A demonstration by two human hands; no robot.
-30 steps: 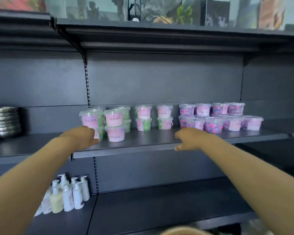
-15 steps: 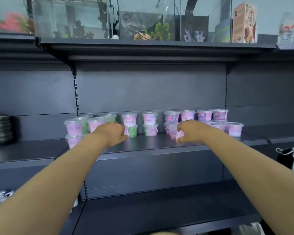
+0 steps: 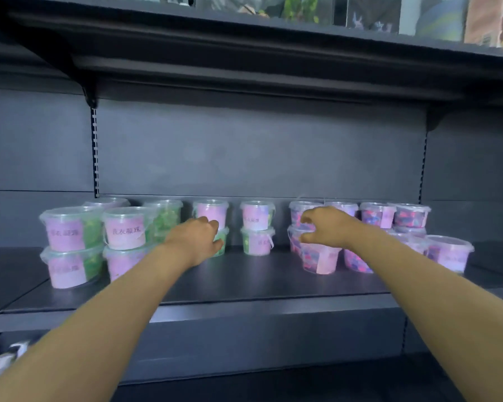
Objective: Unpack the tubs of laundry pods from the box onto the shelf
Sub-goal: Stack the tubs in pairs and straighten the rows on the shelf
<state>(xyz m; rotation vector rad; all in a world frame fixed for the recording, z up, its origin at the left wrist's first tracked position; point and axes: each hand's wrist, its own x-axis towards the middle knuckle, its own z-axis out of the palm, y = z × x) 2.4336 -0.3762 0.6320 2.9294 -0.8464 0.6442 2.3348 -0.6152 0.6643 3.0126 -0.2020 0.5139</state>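
From the dark metal shelf's point(image 3: 244, 274) front edge, both hands have reached back: left hand point(image 3: 196, 242) curls at a clear green-pod tub point(image 3: 224, 235), right hand point(image 3: 325, 227) at a clear blue-pink-pod tub point(image 3: 295, 214); grips unclear.

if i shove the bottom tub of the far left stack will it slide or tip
Probably slides: the shelf looks smooth and the bottom tub is squat. The top tub merely rests on its lid, so a quick shove may topple it.

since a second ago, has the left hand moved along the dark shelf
Yes. The left hand went right and deeper, from the front-left clear plastic tubs to the middle pink-labelled stack.
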